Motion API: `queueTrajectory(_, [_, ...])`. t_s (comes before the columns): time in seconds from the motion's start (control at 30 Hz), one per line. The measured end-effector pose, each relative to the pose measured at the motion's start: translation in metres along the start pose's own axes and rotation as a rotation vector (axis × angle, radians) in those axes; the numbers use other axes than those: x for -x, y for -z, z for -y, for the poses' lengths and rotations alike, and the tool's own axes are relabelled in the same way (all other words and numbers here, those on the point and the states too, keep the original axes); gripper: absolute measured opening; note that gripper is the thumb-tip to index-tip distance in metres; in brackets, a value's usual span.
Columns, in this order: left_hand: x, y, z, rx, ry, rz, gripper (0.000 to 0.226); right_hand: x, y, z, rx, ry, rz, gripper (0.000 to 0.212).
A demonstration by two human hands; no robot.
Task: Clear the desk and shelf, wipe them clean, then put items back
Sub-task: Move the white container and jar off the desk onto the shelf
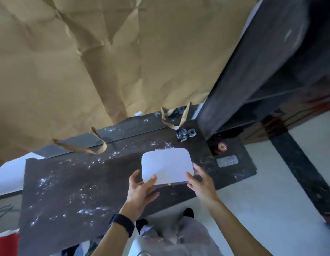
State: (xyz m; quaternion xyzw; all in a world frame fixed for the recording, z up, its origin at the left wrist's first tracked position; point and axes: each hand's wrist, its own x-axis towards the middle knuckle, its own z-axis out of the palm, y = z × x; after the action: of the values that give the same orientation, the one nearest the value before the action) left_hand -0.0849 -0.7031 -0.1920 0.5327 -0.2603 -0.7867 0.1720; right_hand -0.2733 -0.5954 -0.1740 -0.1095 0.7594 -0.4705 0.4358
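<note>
A white flat box with rounded corners point(167, 164) rests on the dark desk point(71, 183), right of centre near the front edge. My left hand point(142, 187) grips its near left corner, thumb on top. My right hand point(201, 179) holds its near right corner with the fingers along the side. The desk surface is speckled with white dust and crumbs. A dark shelf unit point(256, 71) rises at the desk's right end.
Crumpled brown paper point(105, 52) covers the wall behind, with loose tape strips point(97, 146) hanging onto the desk. Small black-and-white objects point(185, 133) lie at the back right, beside a red round item point(221, 147) and a grey label point(227, 161). Something red point(5, 242) is at lower left.
</note>
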Motion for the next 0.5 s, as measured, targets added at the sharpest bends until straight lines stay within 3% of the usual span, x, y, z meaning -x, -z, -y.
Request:
queueTrajectory(0.17, [-0.005,-0.074,0.016,-0.029,0.029,0.056,0.054,-0.002,0.077,-0.014,-0.112,-0.054,-0.079,0.045])
queueTrajectory(0.3, [-0.015,-0.149,0.029,-0.058,0.029,0.102,0.050,-0.018,0.140,-0.009,-0.403,-0.123,-0.081,0.041])
queueTrajectory(0.43, [-0.025,-0.236,0.047,-0.094,-0.016,0.090,0.047,-0.049,0.213,-0.008,-0.509,-0.112,-0.026,0.072])
queueTrajectory(0.5, [-0.026,-0.275,0.055,-0.136,-0.058,0.062,0.045,-0.068,0.249,-0.003,-0.508,-0.097,-0.001,0.053])
